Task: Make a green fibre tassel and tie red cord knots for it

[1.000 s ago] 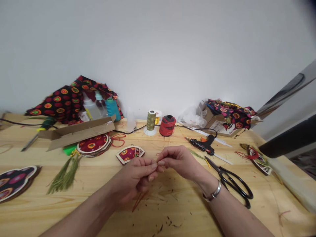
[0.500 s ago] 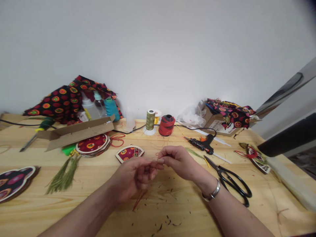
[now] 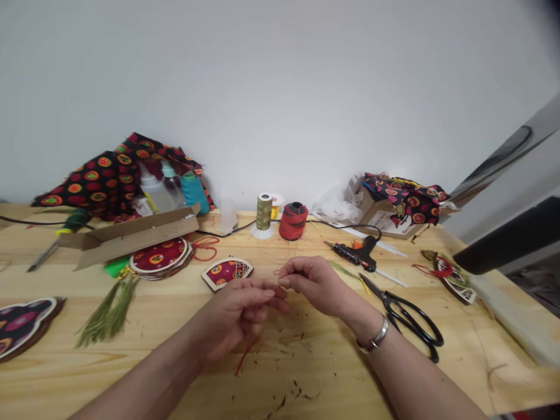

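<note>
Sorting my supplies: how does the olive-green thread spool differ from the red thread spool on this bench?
The olive-green thread spool is taller and narrower; the red thread spool is shorter and stouter. The olive-green one stands on a white round base, while the red one has a dark top and no such base. Both stand upright on the wooden workbench.

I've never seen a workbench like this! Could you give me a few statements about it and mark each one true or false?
1. A metal bangle circles the right wrist. True.
2. The left hand grips the black scissors. False: the scissors lie on the table, apart from both hands.
3. A red spool sits inside the cardboard box. False: it stands on the wooden table, beside an olive thread spool.
4. A black hot glue gun lies beyond the scissors. True.
</note>
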The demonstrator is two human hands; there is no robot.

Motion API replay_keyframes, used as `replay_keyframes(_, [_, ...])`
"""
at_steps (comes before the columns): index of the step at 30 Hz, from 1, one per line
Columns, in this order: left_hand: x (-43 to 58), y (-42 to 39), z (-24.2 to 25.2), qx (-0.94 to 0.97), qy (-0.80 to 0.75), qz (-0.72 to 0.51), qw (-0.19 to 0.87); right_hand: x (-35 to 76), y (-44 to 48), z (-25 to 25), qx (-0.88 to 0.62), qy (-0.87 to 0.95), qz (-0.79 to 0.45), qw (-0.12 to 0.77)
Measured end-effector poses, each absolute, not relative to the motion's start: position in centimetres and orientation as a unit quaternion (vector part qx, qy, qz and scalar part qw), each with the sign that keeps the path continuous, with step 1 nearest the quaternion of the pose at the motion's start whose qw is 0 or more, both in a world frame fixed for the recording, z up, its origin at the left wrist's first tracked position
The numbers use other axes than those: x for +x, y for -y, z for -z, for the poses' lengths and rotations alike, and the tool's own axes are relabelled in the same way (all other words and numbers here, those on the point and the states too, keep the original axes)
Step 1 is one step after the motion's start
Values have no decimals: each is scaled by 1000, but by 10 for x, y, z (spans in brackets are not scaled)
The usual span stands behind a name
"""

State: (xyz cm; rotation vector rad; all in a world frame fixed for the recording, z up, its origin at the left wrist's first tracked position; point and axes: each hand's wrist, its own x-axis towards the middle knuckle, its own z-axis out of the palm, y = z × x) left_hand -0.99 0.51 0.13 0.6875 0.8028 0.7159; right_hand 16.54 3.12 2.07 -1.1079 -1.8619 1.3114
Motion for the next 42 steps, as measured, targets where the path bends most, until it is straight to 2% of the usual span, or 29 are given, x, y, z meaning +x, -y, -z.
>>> replay_keyframes(11, [-8,-2,-1,402,-432,-329,737,165,-32,-15,-412,724,-464,303])
replay_keyframes(14, [-9,-2,2,406,-436,-342,726,169,-35,-18,-431,746,-379,338])
replay_keyframes(17, [-9,-4,3,402,-439,-355,720,182,-38,-33,-484,765,-241,350])
replay_keyframes(19, [-8,-5,3,398,-442,-360,719,197,-34,-47,-534,774,-160,301])
replay_keyframes(22, [-7,-6,2,393,-443,-374,714,229,-13,-56,-602,772,-96,179])
replay_keyframes(26, [-6,-5,0,390,-445,-383,709,283,28,-34,-722,690,-50,13])
replay_keyframes(34, [-7,-6,1,396,-439,-384,709,332,66,15,-752,656,-6,62])
replay_keyframes(42, [-7,-4,0,398,-452,-395,693,333,60,9,-756,654,-24,-10])
